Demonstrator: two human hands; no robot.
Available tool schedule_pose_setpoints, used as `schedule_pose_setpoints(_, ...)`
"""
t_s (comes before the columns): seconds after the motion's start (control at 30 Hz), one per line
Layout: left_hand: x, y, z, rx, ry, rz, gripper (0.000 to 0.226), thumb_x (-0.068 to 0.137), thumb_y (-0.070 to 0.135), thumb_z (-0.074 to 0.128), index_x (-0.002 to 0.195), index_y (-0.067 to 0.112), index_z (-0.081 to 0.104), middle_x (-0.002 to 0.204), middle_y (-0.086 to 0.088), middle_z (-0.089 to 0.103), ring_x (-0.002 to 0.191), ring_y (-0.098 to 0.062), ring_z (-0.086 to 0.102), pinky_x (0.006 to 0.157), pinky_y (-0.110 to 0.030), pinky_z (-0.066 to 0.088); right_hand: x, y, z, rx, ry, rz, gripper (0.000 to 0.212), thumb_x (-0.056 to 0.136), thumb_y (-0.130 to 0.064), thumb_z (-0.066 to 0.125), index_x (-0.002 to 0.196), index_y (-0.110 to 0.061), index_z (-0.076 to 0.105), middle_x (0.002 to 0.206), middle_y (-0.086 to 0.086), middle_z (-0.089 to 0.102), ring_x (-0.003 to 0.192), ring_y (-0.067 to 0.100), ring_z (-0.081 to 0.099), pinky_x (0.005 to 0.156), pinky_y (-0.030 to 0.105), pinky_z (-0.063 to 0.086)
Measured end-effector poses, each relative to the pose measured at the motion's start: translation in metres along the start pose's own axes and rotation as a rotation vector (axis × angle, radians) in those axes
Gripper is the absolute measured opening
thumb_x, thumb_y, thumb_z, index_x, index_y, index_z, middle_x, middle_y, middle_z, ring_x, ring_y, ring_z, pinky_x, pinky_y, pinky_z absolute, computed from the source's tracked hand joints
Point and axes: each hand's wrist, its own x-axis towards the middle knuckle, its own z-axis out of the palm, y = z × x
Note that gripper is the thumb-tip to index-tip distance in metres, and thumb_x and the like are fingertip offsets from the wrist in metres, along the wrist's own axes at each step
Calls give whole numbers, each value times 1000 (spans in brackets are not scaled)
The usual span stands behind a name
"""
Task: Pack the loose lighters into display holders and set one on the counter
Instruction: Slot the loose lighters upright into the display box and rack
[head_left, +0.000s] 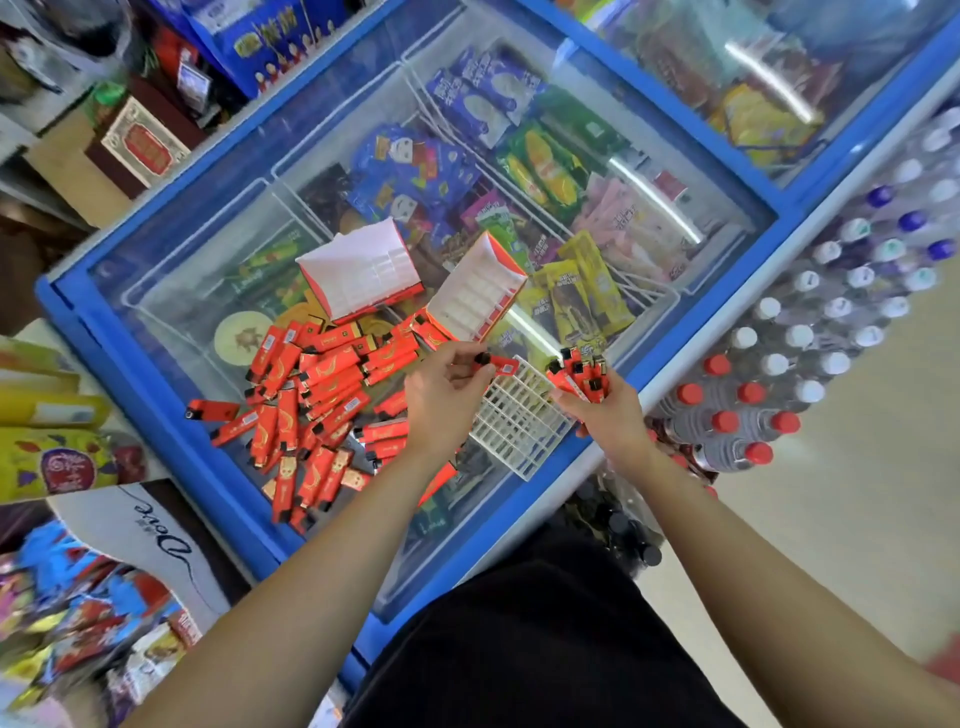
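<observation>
The hands are shown over the near right part of the glass freezer lid (182, 270). The left hand (447, 395) is curled, and a single red lighter (496, 366) is pinched between its thumb and fingertips. The right hand (602, 415) is closed round a bundle of lighters (579, 375). Between and beneath both hands lies a white grid holder (514, 431), its visible cells unfilled and its near corner close to the blue frame at 5 o'clock. Whether it is steadied by either hand cannot be told. The pile of loose lighters (311, 395) is spread at 9 o'clock of the left hand. One display box (363, 270) stands open at 11 o'clock and a second display box (478, 291) at 12 o'clock. Packing is judged to be at an early stage.

Three hazards are noted. The bundle could be loosened if the grip is relaxed, since many pieces are held at once. Dropped lighters would be carried across the smooth glass and over the edge toward the bottles (737, 415) at 3 o'clock. If the grid holder is pressed while unsteadied, it could be pushed off the lid at 5 o'clock.
</observation>
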Motion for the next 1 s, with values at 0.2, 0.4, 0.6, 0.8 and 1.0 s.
schedule_pose_setpoints(0.2,13,-12,16,131,12,34,18,87,13,79,105,16,76,90,8,74,84,-4,69,82,-27,60,5,5,-3,10,-9,22,22,82,-25,83,96,-17,68,86,10,71,58,13,59,50,24,52)
schedule_pose_setpoints(0.4,16,-8,23,295,-6,234,17,88,8,76,104,15,77,91,9,72,81,-6,69,79,-30,61,9,7,-4,-2,-22,48,24,82,-26,83,96,-14,68,81,6,70,53,8,58,50,23,51)
schedule_pose_setpoints(0.6,19,-9,31,372,-35,312,16,88,10,75,103,15,78,92,2,74,81,-10,69,78,-36,61,8,4,-5,1,-45,51,24,82,-27,82,98,-16,68,82,-5,72,66,5,64,56,26,57)
schedule_pose_setpoints(0.8,26,-10,25,431,-88,290,14,85,13,78,97,19,81,85,4,75,74,-11,69,75,-39,61,2,2,-3,-15,-80,44,21,83,-24,82,98,-17,69,77,-10,72,63,4,63,54,25,56)
schedule_pose_setpoints(1.0,29,-8,22,517,-187,335,18,88,16,76,105,19,80,92,0,75,83,-19,70,79,-43,59,-5,2,2,15,-106,35,14,84,-20,80,93,-23,69,72,-15,72,60,-2,63,54,25,56)
